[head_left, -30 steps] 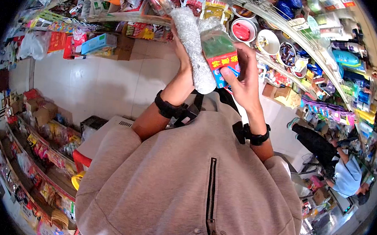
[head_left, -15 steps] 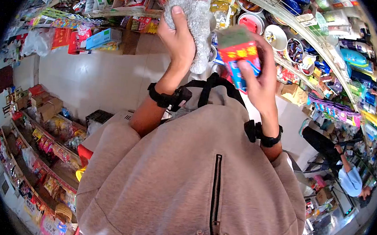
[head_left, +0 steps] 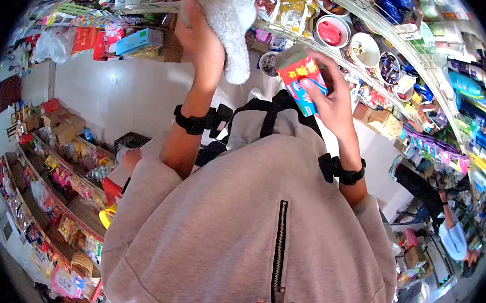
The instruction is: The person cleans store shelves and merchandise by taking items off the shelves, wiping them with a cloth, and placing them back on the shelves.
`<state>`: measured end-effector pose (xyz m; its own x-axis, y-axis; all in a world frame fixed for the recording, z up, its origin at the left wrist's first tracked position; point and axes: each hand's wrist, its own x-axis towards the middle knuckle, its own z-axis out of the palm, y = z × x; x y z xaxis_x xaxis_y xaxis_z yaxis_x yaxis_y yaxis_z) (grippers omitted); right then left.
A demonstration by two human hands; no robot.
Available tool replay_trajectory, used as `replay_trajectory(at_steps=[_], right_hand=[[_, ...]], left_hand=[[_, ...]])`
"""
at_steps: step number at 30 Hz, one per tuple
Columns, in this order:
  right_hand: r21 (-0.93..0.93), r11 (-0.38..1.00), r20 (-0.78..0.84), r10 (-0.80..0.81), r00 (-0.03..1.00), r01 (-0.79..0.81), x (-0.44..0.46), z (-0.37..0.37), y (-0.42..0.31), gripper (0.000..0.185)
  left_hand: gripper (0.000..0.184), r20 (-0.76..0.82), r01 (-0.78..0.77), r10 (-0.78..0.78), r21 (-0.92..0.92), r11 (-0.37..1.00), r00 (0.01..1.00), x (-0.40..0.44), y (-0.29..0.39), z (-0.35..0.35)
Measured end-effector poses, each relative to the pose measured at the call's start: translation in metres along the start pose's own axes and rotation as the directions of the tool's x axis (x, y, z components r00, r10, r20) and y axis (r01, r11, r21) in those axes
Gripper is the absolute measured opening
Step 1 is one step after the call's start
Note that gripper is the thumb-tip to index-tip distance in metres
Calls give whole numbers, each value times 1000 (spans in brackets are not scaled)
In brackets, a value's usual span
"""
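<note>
Grey cloth [head_left: 228, 26] was gripped in the left hand [head_left: 204, 43], a red-blue box [head_left: 305, 84] in the right hand [head_left: 337, 99], tubs [head_left: 369, 54] beyond that grip; the step seemed holding both apart, the next move calling for a firm hold.

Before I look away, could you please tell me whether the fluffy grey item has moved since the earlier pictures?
Yes, the fluffy grey item in the left hand has moved leftward, closer to the blue box.
</note>
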<state>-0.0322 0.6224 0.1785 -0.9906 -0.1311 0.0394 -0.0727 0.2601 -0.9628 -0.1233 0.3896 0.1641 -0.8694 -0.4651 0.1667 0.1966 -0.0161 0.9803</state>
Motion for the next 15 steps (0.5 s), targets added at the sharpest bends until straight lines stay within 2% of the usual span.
replay_trajectory(at_steps=[1, 2, 3, 4, 5, 6, 8, 9, 11, 13, 15], right_hand=[[28, 999, 12, -27, 1000, 27, 2, -1, -5, 49], [56, 997, 23, -56, 998, 55, 5, -2, -11, 49], [-141, 976, 49, -160, 986, 165, 8, -6, -21, 49], [-146, 976, 46, -156, 987, 162, 10, -7, -25, 49], [-301, 929, 82, -198, 977, 214, 10, -7, -27, 49], [-444, 856, 124, -232, 965, 263, 10, -7, -28, 48], [-459, 841, 125, -260, 957, 288, 9, -8, -28, 47], [-437, 865, 157, -199, 967, 249, 6, -9, -29, 47], [-423, 894, 200, -68, 977, 149, 1, -12, -29, 46], [-362, 923, 166, -75, 983, 132, -7, -15, -27, 46], [-238, 968, 155, -49, 987, 85, -13, -19, -23, 48]], left_hand=[[52, 106, 200, -189, -109, 974, 976, -5, 0, 2], [52, 111, 205, -192, -114, 972, 975, -10, 0, 6], [54, 242, 428, -376, -221, 876, 895, -16, 2, 12], [56, 386, 632, -516, -287, 720, 764, -24, 4, 16], [59, 469, 690, -541, -241, 682, 698, -33, 15, 23], [58, 482, 683, -537, -198, 703, 693, -42, 24, 30], [55, 599, 716, -540, -81, 693, 591, -56, 28, 37], [51, 655, 579, -420, -34, 815, 629, -58, 24, 43], [49, 655, 596, -438, -23, 803, 615, -68, 33, 47], [48, 650, 603, -444, -28, 797, 617, -72, 22, 48], [48, 739, 650, -444, 11, 760, 507, -69, -26, 51]])
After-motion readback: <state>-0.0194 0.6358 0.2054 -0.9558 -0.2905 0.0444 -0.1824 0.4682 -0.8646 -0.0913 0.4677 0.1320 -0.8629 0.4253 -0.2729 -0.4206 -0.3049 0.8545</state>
